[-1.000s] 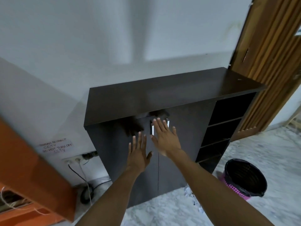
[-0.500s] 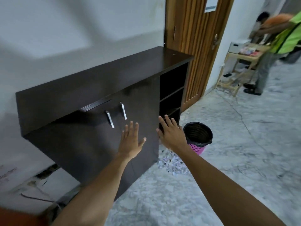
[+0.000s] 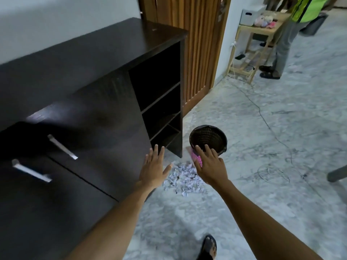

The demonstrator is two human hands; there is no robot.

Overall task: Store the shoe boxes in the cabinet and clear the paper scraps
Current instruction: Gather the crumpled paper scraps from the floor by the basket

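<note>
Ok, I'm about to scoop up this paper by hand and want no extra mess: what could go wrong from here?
1. The paper scraps are many small pieces; scooped bare-handed, some may spill before the basket.
2. The basket looks light and stands beside the pile; the right hand could tip it.
3. A cable trails over the floor nearby; a step could snag it.
</note>
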